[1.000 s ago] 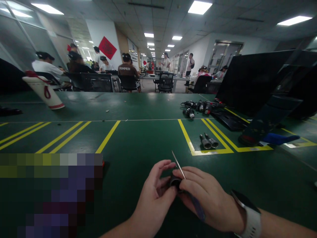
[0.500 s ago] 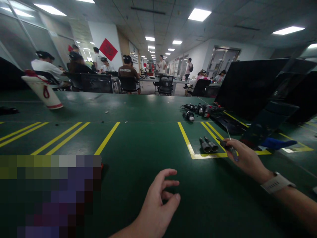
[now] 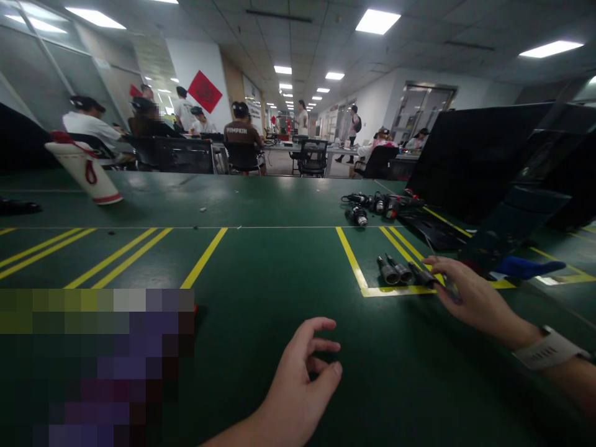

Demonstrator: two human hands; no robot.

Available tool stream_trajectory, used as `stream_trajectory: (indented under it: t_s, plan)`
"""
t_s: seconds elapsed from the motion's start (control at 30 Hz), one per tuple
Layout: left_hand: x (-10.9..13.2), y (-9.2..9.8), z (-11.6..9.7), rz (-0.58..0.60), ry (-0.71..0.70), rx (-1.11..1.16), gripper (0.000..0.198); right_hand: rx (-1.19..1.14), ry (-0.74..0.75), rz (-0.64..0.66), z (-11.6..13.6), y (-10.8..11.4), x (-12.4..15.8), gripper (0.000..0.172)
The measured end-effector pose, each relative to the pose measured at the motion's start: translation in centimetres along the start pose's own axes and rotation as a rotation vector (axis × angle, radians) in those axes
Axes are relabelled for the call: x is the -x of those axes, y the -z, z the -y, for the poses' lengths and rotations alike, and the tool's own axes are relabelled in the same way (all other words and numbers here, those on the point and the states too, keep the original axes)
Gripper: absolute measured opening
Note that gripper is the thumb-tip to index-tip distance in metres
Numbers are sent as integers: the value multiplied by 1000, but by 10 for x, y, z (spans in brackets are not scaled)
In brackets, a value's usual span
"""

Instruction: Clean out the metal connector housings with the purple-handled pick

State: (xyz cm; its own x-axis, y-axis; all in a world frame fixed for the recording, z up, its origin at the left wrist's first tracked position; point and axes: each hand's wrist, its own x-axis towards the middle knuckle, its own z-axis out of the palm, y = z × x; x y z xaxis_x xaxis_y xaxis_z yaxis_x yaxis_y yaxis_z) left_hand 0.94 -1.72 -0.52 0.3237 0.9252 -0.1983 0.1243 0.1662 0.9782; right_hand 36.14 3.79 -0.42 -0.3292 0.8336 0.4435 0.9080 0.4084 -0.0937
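Observation:
Two dark metal socket bits, one nearer the left [image 3: 387, 272] and one beside it [image 3: 401, 270], lie side by side inside the yellow-taped corner. A third socket bit [image 3: 423, 275] lies just right of them, close to the fingertips of my right hand [image 3: 470, 295]. That hand is curled around a screwdriver [image 3: 451, 288]; its thin shaft points up and left, and most of its handle is hidden by my fingers. My left hand [image 3: 302, 379] hovers over the green table with fingers apart and slightly bent, holding nothing.
Black cabled devices [image 3: 372, 205] lie farther back on the green table [image 3: 279, 261]. At the right stand a dark upright box [image 3: 516, 223] and a blue item [image 3: 528, 267]. A white cup [image 3: 86, 174] stands at the left. A blurred patch hides the lower left; people sit beyond.
The third socket bit, earlier in my right hand, now lies beside the other two. My right hand has shifted slightly right and down, keeping the screwdriver. My left hand has barely moved.

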Motion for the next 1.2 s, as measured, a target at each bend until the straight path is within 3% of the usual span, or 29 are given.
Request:
stream_trajectory:
  t_s: [0.2,0.4,0.63,0.83,1.0,1.1,1.2]
  plan:
    - [1,1,2,16,2,-19,40,-30,157,227,35,0,-47,24]
    - [-1,4,8,24,-23,6,40,-33,184,345,43,-5,-68,22]
    - [0,2,6,35,-25,-21,38,-104,170,352,58,0,-71,23]
    - [-1,6,8,-105,-179,-187,51,-302,166,337,131,6,-54,25]
    - [-2,11,4,-66,-397,-271,51,-790,99,144,184,-10,-40,26]
    - [-7,11,8,-60,-380,-206,49,-879,36,74,190,-21,-36,26]
    - [-13,13,14,-52,-365,-149,51,-934,-3,129,184,-24,-33,25]
